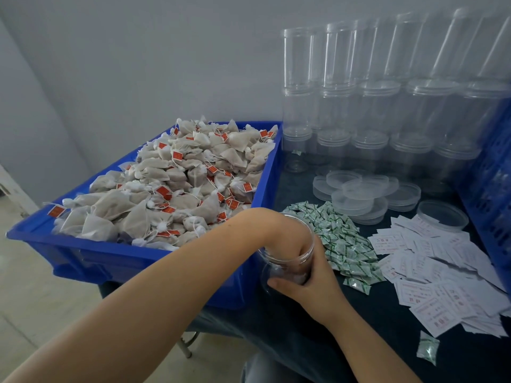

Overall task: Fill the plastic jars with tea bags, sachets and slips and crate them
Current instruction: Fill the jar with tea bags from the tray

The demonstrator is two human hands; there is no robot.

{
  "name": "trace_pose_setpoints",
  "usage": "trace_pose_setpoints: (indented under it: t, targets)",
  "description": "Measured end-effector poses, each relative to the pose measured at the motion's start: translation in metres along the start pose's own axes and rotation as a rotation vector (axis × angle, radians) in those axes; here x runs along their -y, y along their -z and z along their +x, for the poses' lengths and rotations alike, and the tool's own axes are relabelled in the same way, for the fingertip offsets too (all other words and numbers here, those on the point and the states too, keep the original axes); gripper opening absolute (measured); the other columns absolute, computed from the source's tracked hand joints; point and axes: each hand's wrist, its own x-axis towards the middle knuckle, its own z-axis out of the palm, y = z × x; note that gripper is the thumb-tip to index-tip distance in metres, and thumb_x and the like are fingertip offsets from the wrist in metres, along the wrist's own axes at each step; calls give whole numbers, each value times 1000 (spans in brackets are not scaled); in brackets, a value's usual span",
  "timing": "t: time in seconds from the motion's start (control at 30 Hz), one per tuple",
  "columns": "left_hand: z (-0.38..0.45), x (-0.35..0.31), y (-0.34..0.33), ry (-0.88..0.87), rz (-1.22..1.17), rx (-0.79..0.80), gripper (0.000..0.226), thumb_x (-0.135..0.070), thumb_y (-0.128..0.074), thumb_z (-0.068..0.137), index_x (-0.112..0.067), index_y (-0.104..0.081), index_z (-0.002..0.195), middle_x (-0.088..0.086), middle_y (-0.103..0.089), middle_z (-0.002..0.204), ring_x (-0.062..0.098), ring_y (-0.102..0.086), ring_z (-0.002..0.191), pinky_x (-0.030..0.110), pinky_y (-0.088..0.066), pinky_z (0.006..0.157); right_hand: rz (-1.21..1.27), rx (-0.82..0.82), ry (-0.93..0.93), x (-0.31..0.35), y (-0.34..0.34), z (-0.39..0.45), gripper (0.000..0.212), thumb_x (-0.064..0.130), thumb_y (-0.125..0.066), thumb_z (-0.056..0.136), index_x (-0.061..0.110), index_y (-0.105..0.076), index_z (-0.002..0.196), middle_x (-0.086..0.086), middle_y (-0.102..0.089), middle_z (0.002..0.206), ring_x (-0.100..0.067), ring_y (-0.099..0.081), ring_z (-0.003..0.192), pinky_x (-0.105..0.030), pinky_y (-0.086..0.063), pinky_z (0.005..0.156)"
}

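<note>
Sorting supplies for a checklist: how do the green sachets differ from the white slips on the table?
The sachets are small green-and-white packets, puffy and crinkled; the slips are larger, flat white papers with red print. The sachets are heaped next to the jar; the slips are spread further right, towards the crate. Both lie loose on the dark table.

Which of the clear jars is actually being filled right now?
The jar at the table's near edge, beside the blue tray: the right hand grips it and the left hand reaches inside. The other jars stand stacked at the wall.
</note>
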Motion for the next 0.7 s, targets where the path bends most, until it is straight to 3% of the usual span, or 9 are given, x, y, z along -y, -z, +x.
trace_pose_setpoints:
  t: [0.07,0.13,0.27,0.33,0.43,0.53,0.6,0.7]
  targets:
    - [-2,1,3,-3,16,-6,22,-22,-56,93,-11,-67,107,5,-64,101,19,-57,91,28,-44,78,-20,-7,17,2,0,0,102,58,-95,45,60,-41,130,14,-65,125,-11,-66,113,-27,-57,88]
    - [-6,1,6,-8,2,-14,22,-26,-58,92,-15,-67,108,3,-65,103,18,-58,91,29,-46,79,-47,-14,40,5,-1,-1,97,50,-95,49,65,-40,128,22,-63,125,-3,-63,115,-16,-53,86]
    - [-21,8,15,-37,-94,-107,14,-20,-55,92,-20,-67,99,-6,-64,91,9,-58,81,25,-49,75,-42,3,64,5,0,0,96,38,-93,55,53,-41,134,15,-62,130,-8,-62,119,-18,-52,89]
    - [-35,17,21,-71,-208,-202,11,-20,-57,92,-21,-67,95,-7,-68,91,7,-63,83,24,-53,79,-45,22,65,5,0,-1,97,38,-93,55,56,-40,134,19,-59,132,-5,-59,122,-18,-52,90]
    - [-58,39,29,-115,-487,-429,10,-21,-57,93,-22,-66,89,-8,-71,83,2,-67,79,15,-54,76,-86,-11,33,7,1,-4,97,50,-90,48,75,-35,124,26,-51,133,7,-51,124,-17,-50,92]
    - [-66,68,26,-36,-694,-810,10,-20,-58,92,-22,-66,88,-8,-71,78,3,-68,75,13,-52,68,-87,-13,16,7,1,-4,98,51,-90,46,79,-34,121,24,-48,135,12,-50,121,-15,-51,87]
    - [-61,89,15,98,-648,-1023,7,-19,-59,91,-22,-65,89,-8,-68,82,5,-66,76,14,-49,70,-85,-12,20,6,1,-5,98,50,-90,46,77,-35,123,26,-49,133,10,-50,123,-16,-51,87]
    - [-48,114,-9,326,-415,-1095,12,-21,-61,90,-19,-64,102,-7,-64,94,4,-58,82,19,-47,80,-93,-4,28,7,1,-5,99,51,-91,47,77,-34,124,24,-49,135,10,-50,123,-18,-52,89]
